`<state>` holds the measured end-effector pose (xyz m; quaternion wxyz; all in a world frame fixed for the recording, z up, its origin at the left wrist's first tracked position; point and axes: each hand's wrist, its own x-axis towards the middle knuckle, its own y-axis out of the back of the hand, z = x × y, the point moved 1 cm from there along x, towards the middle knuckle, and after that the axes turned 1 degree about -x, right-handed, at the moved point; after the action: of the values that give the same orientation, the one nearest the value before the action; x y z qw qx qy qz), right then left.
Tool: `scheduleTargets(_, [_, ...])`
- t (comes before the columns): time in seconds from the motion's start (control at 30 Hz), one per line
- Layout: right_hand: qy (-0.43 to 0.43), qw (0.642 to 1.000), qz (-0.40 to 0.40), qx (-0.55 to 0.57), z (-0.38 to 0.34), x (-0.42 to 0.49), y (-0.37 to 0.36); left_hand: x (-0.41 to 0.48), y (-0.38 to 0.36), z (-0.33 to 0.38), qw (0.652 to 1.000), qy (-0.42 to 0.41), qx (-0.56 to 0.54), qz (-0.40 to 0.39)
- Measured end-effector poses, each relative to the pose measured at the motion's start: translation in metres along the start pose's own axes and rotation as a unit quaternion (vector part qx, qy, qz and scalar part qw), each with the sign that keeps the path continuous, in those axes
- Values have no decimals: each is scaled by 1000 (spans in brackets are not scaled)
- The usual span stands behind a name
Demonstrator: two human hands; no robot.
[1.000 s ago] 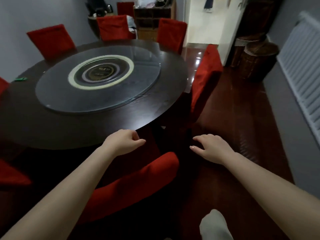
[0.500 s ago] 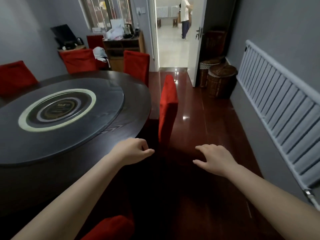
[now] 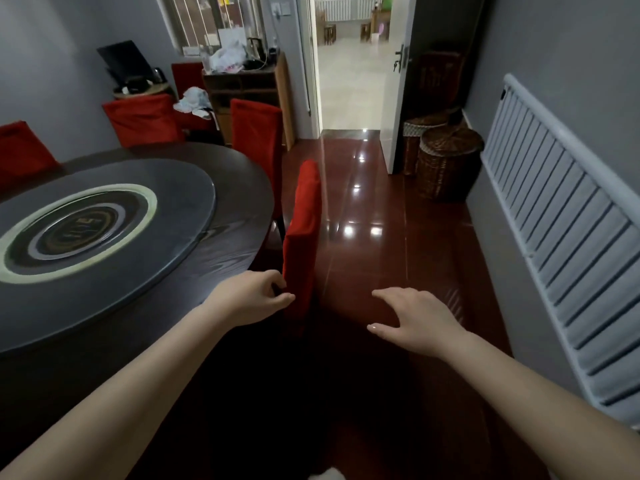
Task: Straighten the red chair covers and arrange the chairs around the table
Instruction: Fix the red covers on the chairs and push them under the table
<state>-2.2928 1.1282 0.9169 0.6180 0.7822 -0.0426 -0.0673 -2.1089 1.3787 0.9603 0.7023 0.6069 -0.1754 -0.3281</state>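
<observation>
Just right of the round desk (image 3: pixel 239 251), a chair (image 3: pixel 303 233) in a red cover stands close against the dark rim. It is seen edge-on: the back is upright, its top edge runs from near to far along the rim, and its broad face turns left toward the desk. The cover hangs smooth down the visible side.

At the near lower edge of that back is the left hand (image 3: pixel 252 299), fingers loosely curled, thumb out, with a gap between them. Whether it touches the cloth cannot be told. The right hand (image 3: pixel 415 320) hangs over the floor (image 3: pixel 381 244) to the right of the chair, palm down and spread wide, holding nothing.

Glossy red-brown floor runs open from the chair's right side to the radiator (image 3: pixel 561 237) on the right wall, and on to the open doorway (image 3: pixel 349 64) at the far end. Two wicker baskets (image 3: pixel 446 161) sit at the far right beside the door.

Three more red-covered chairs (image 3: pixel 256 133) ring the far and left rim. A glass turntable (image 3: pixel 180 188) lies on the desk; the mark at its centre is too blurred to read.
</observation>
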Motion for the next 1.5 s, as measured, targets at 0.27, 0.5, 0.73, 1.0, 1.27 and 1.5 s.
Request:
scheduleTargets(0.27, [-30, 999, -4, 21, 77, 64, 17, 132, -10, 44, 998, -63, -4, -27])
scheduleTargets(0.5, [-71, 997, -26, 8, 154, 157, 52, 272, 0, 41, 996, -61, -65, -17])
scheduleTargets(0.73, [-30, 999, -34, 13, 177, 252, 62, 341, 12, 12, 996, -23, -89, 1])
scheduleTargets(1.0, [118, 990, -73, 3, 166, 401, 46, 358, 10, -73, 987, 127, -85, 50])
scheduleTargets(1.27, [337, 939, -62, -17, 119, 565, 42, 343, -3, -114, 923, 356, -136, 63])
scheduleTargets(1.5, [496, 857, -116, -79, 63, 668, 23, 333, -27, -70, 816, 531, -211, 90])
